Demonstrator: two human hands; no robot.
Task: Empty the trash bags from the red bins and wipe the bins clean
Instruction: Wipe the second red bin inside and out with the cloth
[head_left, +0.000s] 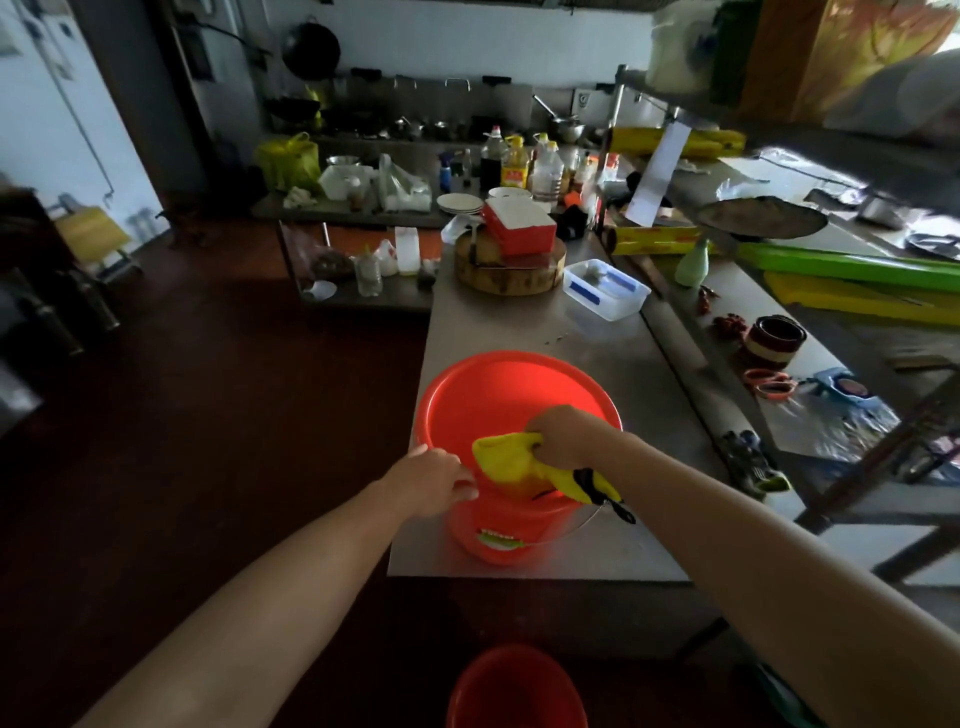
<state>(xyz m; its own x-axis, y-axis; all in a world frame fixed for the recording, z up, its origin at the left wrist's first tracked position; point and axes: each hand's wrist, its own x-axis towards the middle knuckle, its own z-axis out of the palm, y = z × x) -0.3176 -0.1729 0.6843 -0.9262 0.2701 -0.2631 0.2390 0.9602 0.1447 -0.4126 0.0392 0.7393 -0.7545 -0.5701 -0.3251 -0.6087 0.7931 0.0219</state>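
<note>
A red bin (483, 395) stands on the near end of the steel counter (613, 353), its mouth open towards me and no bag visible inside. My left hand (441, 475) grips its near-left rim. My right hand (563, 434) holds a yellow cloth (511, 460) bunched against the inside of the near wall; one end of the cloth with a black strip hangs over the rim. A second red bin (517, 686) sits on the floor below, at the bottom edge of the view.
Farther along the counter lie a clear plastic box (605, 288), a round wooden chopping block (509, 267) with a red-and-white container on it, plates and bottles. A shelf unit with rolls, a pan and jars runs along the right. Dark red floor spreads to the left.
</note>
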